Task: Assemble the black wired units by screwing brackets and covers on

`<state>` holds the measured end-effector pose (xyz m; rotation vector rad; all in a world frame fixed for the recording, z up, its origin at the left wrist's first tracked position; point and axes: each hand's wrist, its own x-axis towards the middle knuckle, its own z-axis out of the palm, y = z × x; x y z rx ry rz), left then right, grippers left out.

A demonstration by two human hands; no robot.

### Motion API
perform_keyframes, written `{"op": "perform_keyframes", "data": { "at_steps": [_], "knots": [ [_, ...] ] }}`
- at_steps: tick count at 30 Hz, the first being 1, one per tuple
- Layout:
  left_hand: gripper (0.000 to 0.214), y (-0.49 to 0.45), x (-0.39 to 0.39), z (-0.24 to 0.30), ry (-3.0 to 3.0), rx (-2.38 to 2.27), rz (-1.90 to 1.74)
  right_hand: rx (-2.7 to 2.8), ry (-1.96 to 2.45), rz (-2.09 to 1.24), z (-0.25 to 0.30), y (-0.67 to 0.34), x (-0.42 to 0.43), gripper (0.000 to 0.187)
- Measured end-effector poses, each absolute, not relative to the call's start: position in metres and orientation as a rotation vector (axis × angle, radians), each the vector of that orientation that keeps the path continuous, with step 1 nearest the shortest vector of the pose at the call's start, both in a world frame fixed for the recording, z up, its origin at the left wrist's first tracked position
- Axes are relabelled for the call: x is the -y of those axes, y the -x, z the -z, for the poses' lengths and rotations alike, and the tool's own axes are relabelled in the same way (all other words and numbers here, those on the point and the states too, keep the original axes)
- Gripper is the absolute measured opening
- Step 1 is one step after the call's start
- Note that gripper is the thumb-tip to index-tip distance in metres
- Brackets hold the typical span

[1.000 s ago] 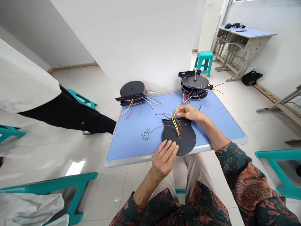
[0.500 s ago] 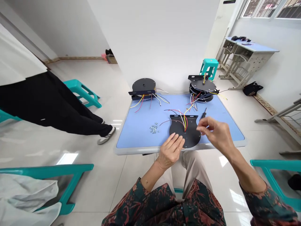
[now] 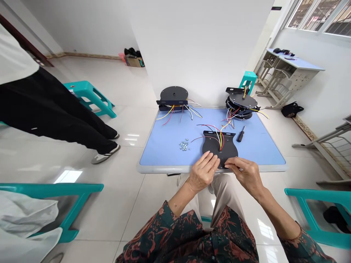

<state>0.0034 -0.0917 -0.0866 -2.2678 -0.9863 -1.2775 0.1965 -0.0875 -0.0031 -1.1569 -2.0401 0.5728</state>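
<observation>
While the left hand [image 3: 204, 171] lies flat over the near left part of the black plate [image 3: 225, 144], fingers straight and close together, gripping nothing, the right hand [image 3: 248, 173] works at its near right edge. Right thumb and fingertips drawn together in a pinch; whether a screw sits between them is too small to tell. Plate rests at the front of the blue table [image 3: 170, 128], bent flange facing away, wires [image 3: 221, 139] rising from its middle. Step in hand reads as fingertip work at the rim, perhaps seating a small screw. Such a move calls for a steady plate and a finely aimed pinch. Both wrists low, forearms angling inward. Loose screws [image 3: 184, 145] left of plate; screwdriver [image 3: 240, 136] just right, untouched.
</observation>
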Motion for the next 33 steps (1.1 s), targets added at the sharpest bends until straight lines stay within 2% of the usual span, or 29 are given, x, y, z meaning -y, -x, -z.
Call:
{"op": "perform_keyframes", "data": {
  "at_steps": [9,17,21,25,30,33],
  "knots": [
    [0.034,-0.003,0.095,0.079,2.238,0.998,1.267,1.497,1.484,-0.68,0.019,-0.242,0.084,0.015],
    [0.028,0.0,0.097,0.069,2.265,1.042,1.11,1.524,1.475,-0.812,0.033,-0.253,0.071,0.019],
    [0.032,-0.001,0.099,0.066,2.297,1.095,1.041,1.557,1.491,-0.835,0.033,-0.252,0.065,0.019],
    [0.052,-0.001,0.105,0.06,2.332,1.221,1.045,1.618,1.497,-0.832,0.03,-0.251,0.062,0.017],
    [0.099,0.003,0.107,0.045,2.327,1.543,1.224,1.685,1.507,-0.821,0.028,-0.251,0.063,0.021],
    [0.107,0.004,0.102,0.039,2.311,1.704,1.198,1.753,1.508,-0.803,0.026,-0.252,0.062,0.024]
  ]
}}
